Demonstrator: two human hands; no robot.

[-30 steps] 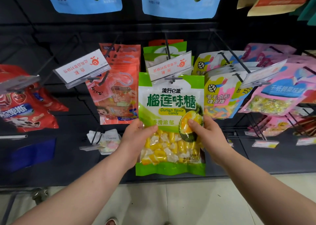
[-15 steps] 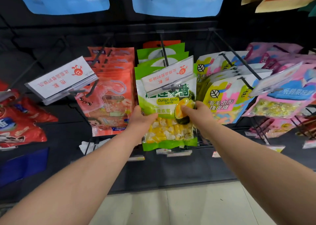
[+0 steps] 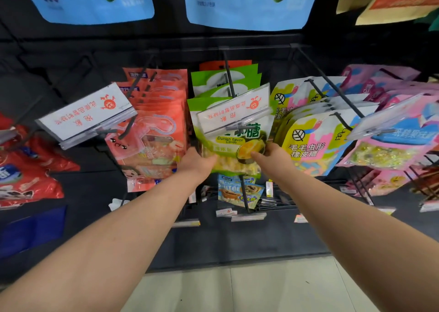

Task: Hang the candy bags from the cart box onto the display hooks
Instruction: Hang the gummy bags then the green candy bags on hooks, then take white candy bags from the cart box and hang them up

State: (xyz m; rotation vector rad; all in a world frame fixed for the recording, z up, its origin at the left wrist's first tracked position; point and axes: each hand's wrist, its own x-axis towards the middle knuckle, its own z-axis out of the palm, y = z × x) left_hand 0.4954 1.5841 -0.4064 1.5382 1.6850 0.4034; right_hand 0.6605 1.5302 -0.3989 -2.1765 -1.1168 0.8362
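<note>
Rack — left hand, right hand round bag

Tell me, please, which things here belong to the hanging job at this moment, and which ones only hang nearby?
In the job:
durian candy bag, gripped by left hand and right hand
middle hook, carrying green bags

Only nearby:
orange bags
worm-gummy bags
pink bags
red bags
</note>
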